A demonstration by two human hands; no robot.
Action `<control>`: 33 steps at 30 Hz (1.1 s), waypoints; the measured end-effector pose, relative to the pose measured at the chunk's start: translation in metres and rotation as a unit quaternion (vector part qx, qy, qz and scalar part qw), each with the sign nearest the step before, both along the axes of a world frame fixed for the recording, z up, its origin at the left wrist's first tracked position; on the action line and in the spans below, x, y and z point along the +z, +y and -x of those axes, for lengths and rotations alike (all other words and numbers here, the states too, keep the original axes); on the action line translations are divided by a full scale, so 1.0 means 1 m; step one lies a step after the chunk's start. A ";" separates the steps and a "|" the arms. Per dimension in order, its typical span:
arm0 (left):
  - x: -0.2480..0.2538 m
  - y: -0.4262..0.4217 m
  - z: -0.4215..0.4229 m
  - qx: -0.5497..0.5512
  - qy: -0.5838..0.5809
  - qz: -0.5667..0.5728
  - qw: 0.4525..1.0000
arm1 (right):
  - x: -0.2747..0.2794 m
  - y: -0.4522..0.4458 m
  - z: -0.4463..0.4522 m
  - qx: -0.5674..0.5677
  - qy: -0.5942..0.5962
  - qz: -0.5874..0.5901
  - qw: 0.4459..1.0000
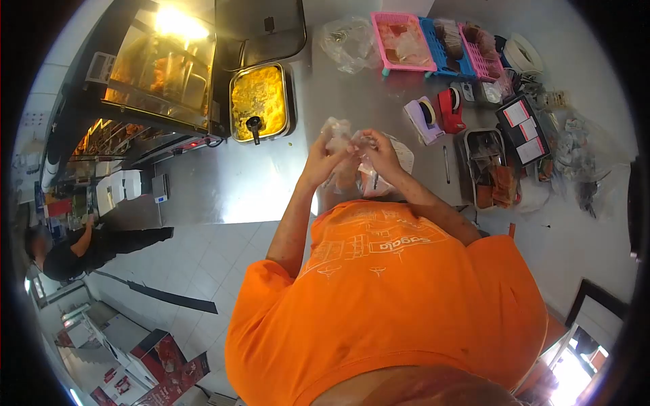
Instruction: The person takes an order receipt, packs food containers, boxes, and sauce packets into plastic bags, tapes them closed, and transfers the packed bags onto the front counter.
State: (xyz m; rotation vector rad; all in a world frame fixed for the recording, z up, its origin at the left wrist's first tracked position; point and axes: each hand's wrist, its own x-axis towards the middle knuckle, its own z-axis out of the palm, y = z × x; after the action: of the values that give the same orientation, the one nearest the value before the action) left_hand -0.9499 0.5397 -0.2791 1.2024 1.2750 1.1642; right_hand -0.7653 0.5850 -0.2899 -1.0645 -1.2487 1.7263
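Both my hands are close together over the steel counter, just in front of the orange shirt. My left hand (323, 161) has its fingers closed on the top of a clear plastic bag (347, 177). Right beside it, my right hand (380, 154) pinches the gathered plastic of the same bag. The lower part of the bag hangs between my hands, and its contents are too unclear to name. A printed paper or packet (404, 157) lies partly behind my right hand.
A tray of yellow food (258, 101) with a black-handled utensil stands left of my hands. Tape dispensers (450, 111), coloured baskets (404, 44) and a metal container (484, 169) are at the right. A lit food cabinet (159, 74) and another person (64, 257) are at the left.
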 end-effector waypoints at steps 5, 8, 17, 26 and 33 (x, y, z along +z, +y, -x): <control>0.006 0.000 0.003 0.088 0.030 0.018 0.996 | 0.012 0.014 -0.002 0.014 0.009 0.077 0.997; 0.000 -0.003 0.011 0.062 -0.048 0.034 0.996 | -0.003 0.011 -0.001 0.044 0.060 0.057 0.996; 0.028 -0.008 0.014 -0.036 -0.070 0.065 0.995 | -0.024 0.008 0.022 -0.078 -0.103 -0.277 0.952; -0.014 -0.014 0.015 0.136 0.189 0.027 0.972 | -0.034 0.030 0.016 -0.014 -0.124 -0.109 0.986; -0.001 -0.006 0.007 0.150 -0.110 0.030 0.982 | -0.002 0.024 0.010 0.040 -0.098 -0.194 0.975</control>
State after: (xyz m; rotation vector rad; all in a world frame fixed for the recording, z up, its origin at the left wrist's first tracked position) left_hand -0.9570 0.5336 -0.2802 0.8276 1.3393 1.4219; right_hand -0.7755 0.6092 -0.2923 -0.9747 -1.6914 1.3783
